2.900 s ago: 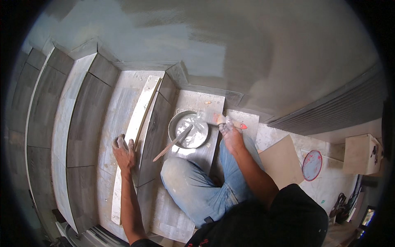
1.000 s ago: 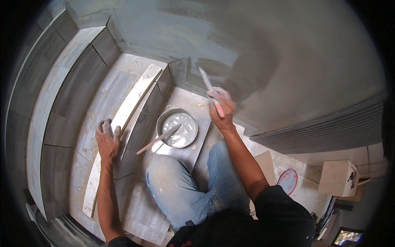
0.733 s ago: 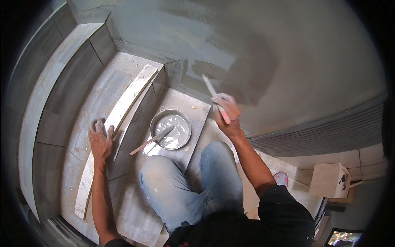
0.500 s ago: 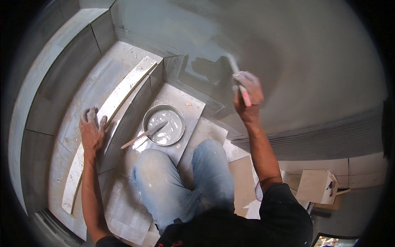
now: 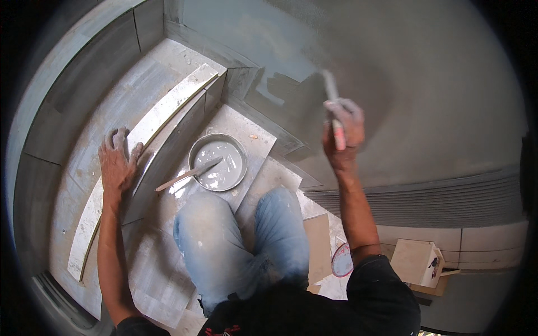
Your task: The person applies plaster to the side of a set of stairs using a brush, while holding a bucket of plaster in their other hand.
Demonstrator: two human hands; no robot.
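My right hand (image 5: 347,126) grips a trowel (image 5: 338,133) by its reddish handle, against the wet grey plaster wall (image 5: 420,101). Its pale blade appears as a narrow, motion-blurred strip on the wall. Over on the left, my left hand (image 5: 117,162) lies open, fingers apart, on a tiled step and the long whitish board (image 5: 162,115) along its edge. Between my hands, a round bucket (image 5: 242,180) of wet grey plaster stands on a lower step. Across its rim leans a tool with a wooden handle (image 5: 176,181); plaster coats its end, so its kind is unclear.
My bent knees (image 5: 207,224) are just behind the bucket. Grey tiled steps (image 5: 73,112) curve around the left side. At the lower right are a combed, ridged wall band (image 5: 426,199), a wooden box (image 5: 412,263), a brown sheet (image 5: 318,246) and a red-rimmed oval object (image 5: 342,261).
My right hand and the trowel have shifted slightly right and down across the wall. The view has tilted a little; the left hand stays on the board.
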